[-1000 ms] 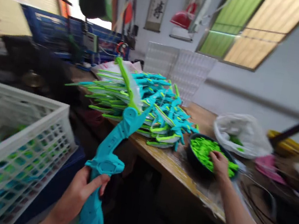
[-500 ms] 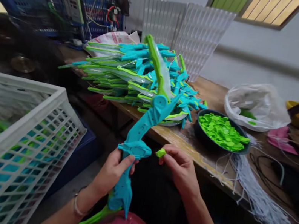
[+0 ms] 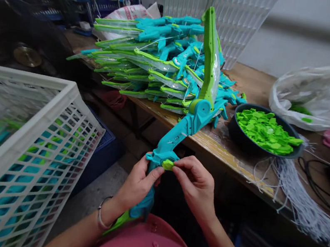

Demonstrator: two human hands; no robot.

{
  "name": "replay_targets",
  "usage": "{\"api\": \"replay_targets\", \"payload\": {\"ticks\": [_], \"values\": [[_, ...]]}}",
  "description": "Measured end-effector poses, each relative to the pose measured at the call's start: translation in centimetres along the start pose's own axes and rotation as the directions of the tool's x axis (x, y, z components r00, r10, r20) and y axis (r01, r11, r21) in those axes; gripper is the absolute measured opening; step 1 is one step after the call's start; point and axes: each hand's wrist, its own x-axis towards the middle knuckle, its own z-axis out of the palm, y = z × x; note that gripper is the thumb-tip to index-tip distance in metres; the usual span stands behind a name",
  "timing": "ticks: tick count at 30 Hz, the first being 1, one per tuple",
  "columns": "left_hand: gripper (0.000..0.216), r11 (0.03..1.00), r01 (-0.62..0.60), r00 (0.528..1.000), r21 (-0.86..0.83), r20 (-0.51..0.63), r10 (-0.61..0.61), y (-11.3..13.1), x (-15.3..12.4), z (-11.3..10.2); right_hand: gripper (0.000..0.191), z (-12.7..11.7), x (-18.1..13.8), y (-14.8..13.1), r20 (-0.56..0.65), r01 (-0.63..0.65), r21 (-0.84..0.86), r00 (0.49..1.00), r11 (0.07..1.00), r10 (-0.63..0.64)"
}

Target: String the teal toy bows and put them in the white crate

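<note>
A toy bow (image 3: 171, 136) with a teal body and lime-green limbs stands slanted in front of me, its lower end near my pink shirt. Around its middle grip my left hand (image 3: 139, 180) is closed, the thumb on the near side. My right hand (image 3: 196, 183) pinches a small lime-green plastic piece (image 3: 167, 165) between thumb and fingertips. That piece touches the raised centre of the bow, beside my left thumb. The bow's lower part is partly hidden behind my left hand and forearm.
Many similar bows (image 3: 150, 62) are heaped on the wooden table (image 3: 206, 141). A dark bowl (image 3: 236, 133) of green pieces, a plastic bag (image 3: 321, 99) and white strings (image 3: 306, 202) lie to the right. At left stands a white crate (image 3: 72, 91) holding teal and green parts.
My right hand has brought the green piece leftward from beside the bow onto its centre. The bow has turned and its upper limb now stands more upright. The view has tilted down.
</note>
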Motion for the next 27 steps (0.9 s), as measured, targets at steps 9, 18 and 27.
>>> {"api": "replay_targets", "payload": {"ticks": [9,18,27], "values": [[0.027,0.978,-0.062,0.995,0.198,-0.067,0.076,-0.5,0.2,0.6,0.009,0.0,0.0,-0.4,-0.012,0.028,-0.200,0.999,0.979,-0.031],[0.022,0.955,-0.169,0.985,0.245,0.022,0.169,-0.7,0.5,0.6,0.035,-0.7,0.0,2.4,0.268,-0.269,0.069,0.933,0.961,0.242],[0.021,0.925,-0.202,0.979,0.322,0.033,0.203,-2.4,0.2,0.7,0.019,-0.9,-0.2,2.7,0.281,-0.195,-0.067,0.937,0.978,0.206]]}}
